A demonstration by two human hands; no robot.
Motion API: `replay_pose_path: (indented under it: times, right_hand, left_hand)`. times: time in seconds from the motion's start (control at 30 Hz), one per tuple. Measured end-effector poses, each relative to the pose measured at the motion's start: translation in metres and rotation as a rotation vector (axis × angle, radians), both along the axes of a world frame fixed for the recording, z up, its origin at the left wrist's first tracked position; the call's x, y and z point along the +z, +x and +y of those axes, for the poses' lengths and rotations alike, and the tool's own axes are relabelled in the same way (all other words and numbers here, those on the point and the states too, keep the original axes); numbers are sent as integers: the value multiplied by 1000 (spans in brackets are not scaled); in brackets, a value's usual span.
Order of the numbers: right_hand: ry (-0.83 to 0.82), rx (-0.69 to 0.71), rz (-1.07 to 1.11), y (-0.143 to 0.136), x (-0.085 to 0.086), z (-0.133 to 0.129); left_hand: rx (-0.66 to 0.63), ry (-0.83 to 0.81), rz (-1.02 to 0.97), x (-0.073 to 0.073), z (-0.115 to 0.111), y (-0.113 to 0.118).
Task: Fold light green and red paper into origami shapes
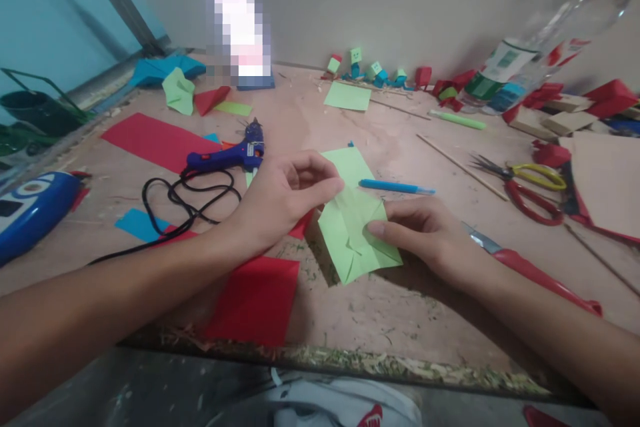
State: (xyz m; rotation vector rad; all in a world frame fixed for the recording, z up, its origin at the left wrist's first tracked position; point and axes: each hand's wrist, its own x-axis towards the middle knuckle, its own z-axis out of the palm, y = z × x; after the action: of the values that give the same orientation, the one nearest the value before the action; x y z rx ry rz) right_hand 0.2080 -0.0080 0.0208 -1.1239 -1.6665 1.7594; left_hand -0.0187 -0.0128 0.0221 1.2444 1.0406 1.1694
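Observation:
A light green sheet of paper [357,240], creased and with cut lines near its lower end, is held above the table between my two hands. The fingers and thumb of my left hand [305,180] pinch its upper left edge. My right hand [415,227] grips the right edge, thumb on top and fingers behind. Just beyond the sheet lies a blue pen [397,187]. Left of my left hand sits a blue hot glue gun [230,152] with its black cord looped on the table. Red paper [257,300] lies below my left forearm.
Red-handled scissors [537,273] lie by my right forearm, with yellow-and-red scissors [530,177] farther back. A clear plastic bottle [510,70] leans at the back right near several small paper figures [377,72]. A thin stick [460,165] and red paper [150,140] lie around. The table's front edge [350,363] is worn.

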Motion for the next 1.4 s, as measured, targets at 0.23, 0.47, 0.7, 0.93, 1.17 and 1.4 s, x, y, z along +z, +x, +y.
replay_pose_path:
  times: [0.23, 0.47, 0.7, 0.93, 1.17, 1.4]
  right_hand:
    - [-7, -12, 33, -4, 4, -1]
    - [24, 1, 7, -2, 3, 0]
    - [86, 23, -23, 0, 2, 2]
    - [172, 43, 11, -4, 2, 3]
    - [508, -315, -93, -5, -1, -8]
    - [811, -175, -172, -4, 2, -10]
  left_hand:
    - [-2, 21, -10, 1, 0, -1]
    - [-79, 11, -49, 0, 0, -1]
    - [-202, 57, 80, 4, -3, -2]
    - [-291, -25, 162, -5, -2, 1]
    - [-91, -6, 115, -6, -2, 1]
    - [-145, -72, 108, -2, -7, 5]
